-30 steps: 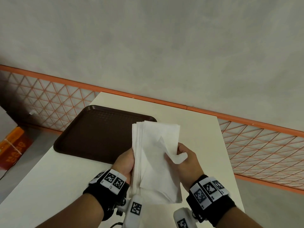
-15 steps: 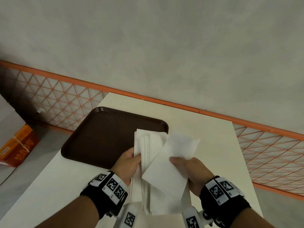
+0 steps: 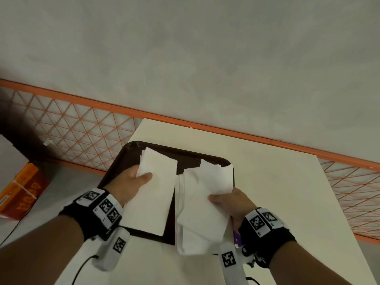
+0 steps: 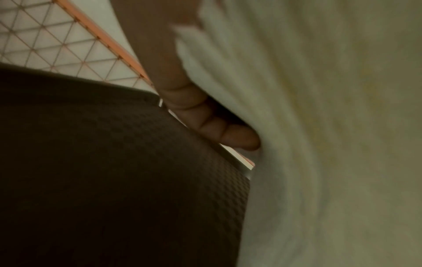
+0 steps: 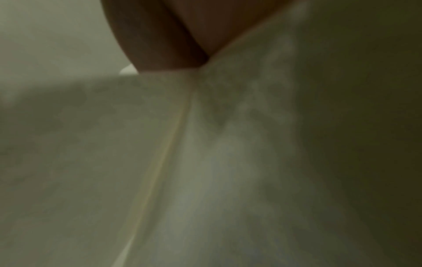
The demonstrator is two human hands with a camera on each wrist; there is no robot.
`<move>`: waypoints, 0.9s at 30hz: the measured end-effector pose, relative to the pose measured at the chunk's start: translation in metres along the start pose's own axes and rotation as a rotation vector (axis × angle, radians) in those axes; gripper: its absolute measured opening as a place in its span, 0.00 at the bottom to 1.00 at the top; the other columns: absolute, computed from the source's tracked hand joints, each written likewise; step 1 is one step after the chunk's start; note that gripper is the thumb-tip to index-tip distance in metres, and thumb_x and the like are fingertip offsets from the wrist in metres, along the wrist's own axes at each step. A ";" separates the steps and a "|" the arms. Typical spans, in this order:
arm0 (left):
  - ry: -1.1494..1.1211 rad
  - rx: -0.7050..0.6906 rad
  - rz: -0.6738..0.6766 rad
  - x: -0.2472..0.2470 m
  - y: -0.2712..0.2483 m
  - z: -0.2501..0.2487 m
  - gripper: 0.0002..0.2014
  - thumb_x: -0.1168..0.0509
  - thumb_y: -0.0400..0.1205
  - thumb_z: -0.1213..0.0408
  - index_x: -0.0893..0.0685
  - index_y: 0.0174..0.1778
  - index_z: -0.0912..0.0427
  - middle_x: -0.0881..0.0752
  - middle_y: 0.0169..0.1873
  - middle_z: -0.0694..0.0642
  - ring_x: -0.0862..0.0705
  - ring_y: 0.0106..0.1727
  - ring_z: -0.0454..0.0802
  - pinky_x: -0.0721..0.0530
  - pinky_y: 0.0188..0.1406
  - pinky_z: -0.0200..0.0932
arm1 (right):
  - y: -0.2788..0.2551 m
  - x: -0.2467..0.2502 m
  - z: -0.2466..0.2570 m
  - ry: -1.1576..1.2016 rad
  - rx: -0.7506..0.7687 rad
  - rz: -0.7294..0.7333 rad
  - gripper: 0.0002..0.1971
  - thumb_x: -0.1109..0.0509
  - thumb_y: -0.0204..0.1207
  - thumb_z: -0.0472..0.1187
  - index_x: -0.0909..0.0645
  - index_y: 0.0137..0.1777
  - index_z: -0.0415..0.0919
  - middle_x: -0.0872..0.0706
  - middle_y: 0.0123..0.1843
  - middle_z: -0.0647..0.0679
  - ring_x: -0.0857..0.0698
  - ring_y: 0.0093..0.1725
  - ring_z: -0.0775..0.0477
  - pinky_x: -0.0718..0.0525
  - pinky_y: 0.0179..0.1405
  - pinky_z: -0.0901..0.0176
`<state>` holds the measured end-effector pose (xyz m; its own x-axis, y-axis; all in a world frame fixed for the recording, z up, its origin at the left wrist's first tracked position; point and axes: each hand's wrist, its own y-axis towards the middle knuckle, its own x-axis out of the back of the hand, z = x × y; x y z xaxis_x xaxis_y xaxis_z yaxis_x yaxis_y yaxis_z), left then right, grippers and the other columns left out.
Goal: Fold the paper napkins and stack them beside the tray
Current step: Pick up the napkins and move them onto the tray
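Above the brown tray [image 3: 115,171] my left hand [image 3: 141,178] holds one flat white napkin [image 3: 153,194], thumb on top and fingers beneath. In the left wrist view those fingers [image 4: 205,115] curl under the napkin [image 4: 319,126] over the tray [image 4: 114,180]. To the right, my right hand [image 3: 219,199] grips a thicker bundle of napkins [image 3: 201,204] with several layered edges and a loose, bent top sheet. The bundle hangs over the tray's right edge. White paper [image 5: 205,162] fills the right wrist view below my fingers [image 5: 173,36].
The tray lies on the left part of a cream table [image 3: 277,192], with bare tabletop to its right. An orange mesh fence [image 3: 72,130] runs behind the table. An orange box [image 3: 20,190] sits on the floor at left. A cable [image 3: 82,268] trails from my left wrist.
The hands have drawn apart over the tray. The left hand now has a single flat napkin, and the thick bundle has passed to the right hand. The view has shifted towards the tray.
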<state>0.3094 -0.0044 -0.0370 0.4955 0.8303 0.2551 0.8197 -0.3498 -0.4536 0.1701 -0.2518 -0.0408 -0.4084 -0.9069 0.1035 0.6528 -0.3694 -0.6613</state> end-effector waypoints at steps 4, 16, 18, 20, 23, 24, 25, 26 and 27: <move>-0.047 0.025 -0.004 0.024 0.035 -0.003 0.10 0.35 0.84 0.59 0.17 0.60 0.55 0.11 0.53 0.58 0.13 0.54 0.60 0.18 0.62 0.62 | 0.037 -0.010 0.012 0.021 -0.007 -0.088 0.24 0.19 0.64 0.42 0.18 0.61 0.44 0.11 0.56 0.44 0.13 0.55 0.37 0.16 0.61 0.38; 0.635 0.077 -0.215 0.021 0.086 0.022 0.16 0.39 0.84 0.61 0.25 0.66 0.64 0.18 0.59 0.63 0.19 0.59 0.61 0.23 0.56 0.48 | 0.079 -0.027 0.008 -0.260 -0.061 -0.246 0.22 0.18 0.66 0.36 0.20 0.59 0.34 0.13 0.55 0.38 0.15 0.50 0.37 0.16 0.41 0.49; 0.704 0.077 -0.249 0.021 0.089 0.024 0.17 0.40 0.85 0.61 0.26 0.67 0.64 0.19 0.61 0.64 0.20 0.61 0.63 0.22 0.59 0.51 | 0.081 -0.032 0.009 -0.286 -0.031 -0.278 0.25 0.18 0.66 0.37 0.23 0.61 0.34 0.14 0.54 0.40 0.15 0.51 0.37 0.15 0.41 0.49; 0.769 0.079 -0.278 0.022 0.090 0.025 0.16 0.42 0.85 0.61 0.28 0.67 0.63 0.18 0.61 0.64 0.20 0.62 0.64 0.21 0.61 0.55 | 0.081 -0.038 0.009 -0.270 -0.008 -0.305 0.27 0.19 0.67 0.37 0.26 0.63 0.36 0.17 0.54 0.43 0.17 0.53 0.40 0.15 0.50 0.47; 0.816 0.072 -0.310 0.021 0.088 0.028 0.17 0.42 0.86 0.62 0.29 0.69 0.63 0.19 0.62 0.64 0.19 0.63 0.63 0.20 0.61 0.58 | 0.081 -0.045 0.007 -0.200 0.042 -0.351 0.27 0.20 0.69 0.36 0.28 0.65 0.38 0.20 0.51 0.47 0.20 0.50 0.43 0.18 0.52 0.49; 0.823 0.070 -0.319 0.020 0.087 0.027 0.18 0.42 0.86 0.62 0.30 0.70 0.63 0.20 0.64 0.64 0.20 0.64 0.63 0.20 0.61 0.58 | 0.081 -0.047 0.007 -0.178 0.060 -0.362 0.27 0.21 0.69 0.36 0.28 0.66 0.38 0.19 0.51 0.47 0.20 0.49 0.44 0.19 0.51 0.50; 0.829 0.071 -0.328 0.019 0.085 0.026 0.19 0.41 0.85 0.62 0.32 0.72 0.62 0.22 0.66 0.63 0.21 0.65 0.63 0.20 0.62 0.58 | 0.081 -0.049 0.006 -0.159 0.077 -0.372 0.27 0.21 0.69 0.35 0.28 0.66 0.38 0.19 0.52 0.46 0.21 0.49 0.44 0.19 0.51 0.51; 0.848 0.070 -0.341 0.017 0.081 0.024 0.22 0.40 0.85 0.61 0.34 0.74 0.62 0.25 0.69 0.63 0.23 0.67 0.62 0.21 0.63 0.58 | 0.080 -0.050 0.006 -0.154 0.086 -0.379 0.27 0.22 0.69 0.36 0.28 0.67 0.38 0.19 0.53 0.46 0.21 0.49 0.45 0.20 0.50 0.51; 0.889 0.054 -0.355 0.015 0.077 0.022 0.25 0.39 0.84 0.59 0.36 0.76 0.60 0.29 0.71 0.62 0.26 0.70 0.62 0.21 0.64 0.58 | 0.079 -0.052 0.006 -0.161 0.089 -0.384 0.28 0.22 0.69 0.36 0.29 0.67 0.39 0.19 0.54 0.46 0.21 0.49 0.45 0.20 0.50 0.51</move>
<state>0.3732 -0.0094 -0.0871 0.2761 0.2436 0.9298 0.9606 -0.1026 -0.2583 0.2468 -0.2354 -0.0941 -0.5326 -0.7177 0.4487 0.5283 -0.6960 -0.4862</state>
